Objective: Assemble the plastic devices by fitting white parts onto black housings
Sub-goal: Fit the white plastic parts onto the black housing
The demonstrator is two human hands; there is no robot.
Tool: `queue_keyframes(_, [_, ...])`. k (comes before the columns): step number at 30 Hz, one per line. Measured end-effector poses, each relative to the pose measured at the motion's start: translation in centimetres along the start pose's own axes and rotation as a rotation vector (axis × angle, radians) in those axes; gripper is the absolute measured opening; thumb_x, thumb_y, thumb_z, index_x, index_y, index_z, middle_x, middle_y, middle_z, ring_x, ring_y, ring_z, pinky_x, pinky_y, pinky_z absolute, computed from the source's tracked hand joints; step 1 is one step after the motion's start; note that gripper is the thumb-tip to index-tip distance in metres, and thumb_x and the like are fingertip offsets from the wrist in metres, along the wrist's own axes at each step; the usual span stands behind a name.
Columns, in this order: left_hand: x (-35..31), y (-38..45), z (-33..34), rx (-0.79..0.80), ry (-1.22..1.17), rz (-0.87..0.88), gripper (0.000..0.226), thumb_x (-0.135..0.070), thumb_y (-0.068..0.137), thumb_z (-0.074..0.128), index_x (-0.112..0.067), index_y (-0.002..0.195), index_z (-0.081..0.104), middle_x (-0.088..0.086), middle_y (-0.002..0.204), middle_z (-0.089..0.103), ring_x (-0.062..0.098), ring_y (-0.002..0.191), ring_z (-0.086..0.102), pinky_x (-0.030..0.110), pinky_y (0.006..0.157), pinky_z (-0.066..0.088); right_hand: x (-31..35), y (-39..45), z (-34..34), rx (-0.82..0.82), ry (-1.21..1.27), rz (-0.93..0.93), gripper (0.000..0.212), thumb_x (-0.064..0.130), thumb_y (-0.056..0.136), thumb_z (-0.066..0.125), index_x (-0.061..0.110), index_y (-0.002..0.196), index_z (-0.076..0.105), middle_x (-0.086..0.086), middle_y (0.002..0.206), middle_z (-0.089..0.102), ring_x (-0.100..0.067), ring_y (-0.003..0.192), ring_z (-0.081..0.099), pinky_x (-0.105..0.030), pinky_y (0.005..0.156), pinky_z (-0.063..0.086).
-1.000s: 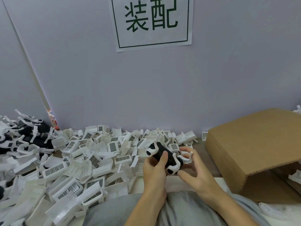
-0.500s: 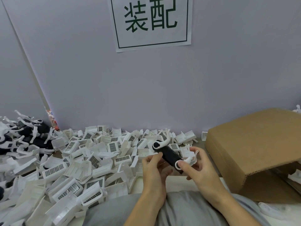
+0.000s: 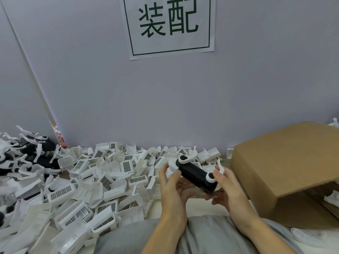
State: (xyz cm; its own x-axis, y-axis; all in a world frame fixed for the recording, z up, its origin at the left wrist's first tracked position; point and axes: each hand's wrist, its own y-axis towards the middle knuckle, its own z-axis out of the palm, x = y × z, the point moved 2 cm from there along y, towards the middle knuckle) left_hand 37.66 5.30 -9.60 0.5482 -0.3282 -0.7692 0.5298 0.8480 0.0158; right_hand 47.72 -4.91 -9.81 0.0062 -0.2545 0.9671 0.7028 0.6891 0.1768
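A black housing with white curved parts at both ends is held in the air between my two hands, tilted down to the right. My left hand grips its upper left end, thumb on the white piece there. My right hand holds the lower right end, thumb by the round white cap, fingers curled beneath. A big heap of loose white grille parts covers the table to the left.
Finished black-and-white devices are stacked at the far left. A brown cardboard box lies on its side to the right, its opening facing me. The wall with a paper sign stands close behind. My grey-clothed lap is below.
The housing has been turned in my hands, its long side now facing me more squarely. My right thumb has shifted onto the lower right end and my left fingers have spread.
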Motion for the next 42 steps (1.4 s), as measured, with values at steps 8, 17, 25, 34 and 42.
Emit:
queue_keyframes(8, [0.3, 0.3, -0.2, -0.068, 0.211, 0.118, 0.017, -0.012, 0.094, 0.067, -0.027, 0.101, 0.066, 0.000, 0.066, 0.051, 0.019, 0.062, 0.050, 0.035, 0.062, 0.047, -0.4, 0.8, -0.7, -0.102, 0.079, 0.031, 0.060, 0.069, 0.077, 0.048, 0.018, 0.109, 0.053, -0.013, 0.069, 0.063, -0.021, 0.050, 0.053, -0.031, 0.048, 0.041])
queue_keyframes(17, [0.2, -0.2, -0.1, 0.016, 0.320, 0.157, 0.014, -0.001, 0.098, 0.059, -0.014, 0.103, 0.054, 0.011, 0.103, 0.074, 0.021, 0.087, 0.070, 0.031, 0.078, 0.058, -1.4, 1.2, -1.4, -0.134, 0.080, 0.127, 0.055, 0.057, 0.100, 0.039, 0.010, 0.113, 0.064, -0.006, 0.070, 0.061, -0.020, 0.057, 0.057, -0.033, 0.054, 0.042])
queue_keyframes(25, [0.1, -0.2, 0.1, 0.015, 0.358, 0.222, 0.024, -0.015, 0.101, 0.057, -0.037, 0.102, 0.068, 0.016, 0.101, 0.070, 0.029, 0.085, 0.072, 0.045, 0.072, 0.062, -0.9, 0.9, -0.7, -0.100, -0.019, 0.067, 0.029, 0.042, 0.104, 0.040, 0.022, 0.113, 0.060, -0.017, 0.091, 0.070, -0.022, 0.066, 0.064, -0.035, 0.057, 0.044])
queue_keyframes(34, [0.2, 0.3, -0.3, -0.120, 0.336, 0.165, 0.046, -0.041, 0.091, 0.069, -0.011, 0.125, 0.061, 0.010, 0.102, 0.070, 0.016, 0.077, 0.065, 0.036, 0.072, 0.055, -0.2, 0.7, -0.6, -0.117, -0.148, 0.052, 0.023, 0.037, 0.101, 0.054, 0.016, 0.101, 0.062, -0.018, 0.065, 0.071, -0.023, 0.037, 0.053, -0.019, 0.032, 0.029])
queue_keyframes(42, [0.4, 0.3, -0.5, -0.117, 0.414, 0.225, 0.027, -0.024, 0.086, 0.078, -0.025, 0.110, 0.064, -0.007, 0.102, 0.069, 0.003, 0.093, 0.066, 0.028, 0.086, 0.056, 0.2, 0.1, -0.4, -0.104, -0.290, -0.028, 0.033, 0.043, 0.099, 0.054, 0.016, 0.091, 0.071, -0.014, 0.052, 0.063, -0.024, 0.037, 0.053, -0.021, 0.033, 0.030])
